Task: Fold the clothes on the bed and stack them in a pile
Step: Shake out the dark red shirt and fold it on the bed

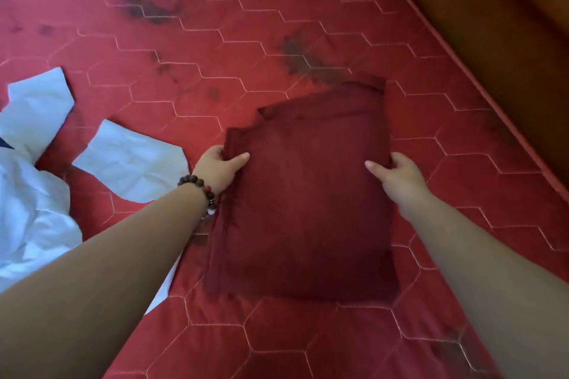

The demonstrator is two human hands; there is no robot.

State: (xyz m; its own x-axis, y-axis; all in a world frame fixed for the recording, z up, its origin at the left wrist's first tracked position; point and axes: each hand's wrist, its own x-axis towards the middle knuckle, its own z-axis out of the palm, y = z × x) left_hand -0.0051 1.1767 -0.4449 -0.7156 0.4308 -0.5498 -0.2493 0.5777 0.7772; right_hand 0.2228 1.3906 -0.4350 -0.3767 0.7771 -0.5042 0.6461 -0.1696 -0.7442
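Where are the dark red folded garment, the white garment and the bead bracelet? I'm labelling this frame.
dark red folded garment [311,209]: head view, middle of its top layer.
white garment [129,160]: head view, on the spread piece beside the left wrist.
bead bracelet [200,186]: head view, beads on the left wrist.

A red quilted mattress [215,40] fills the view, its surface stitched in pale hexagonal lines and marked by several dark stains [147,6], the largest near the top left and centre. Along the right edge runs a brown wooden bed frame [498,18], bordering the mattress's piped seam
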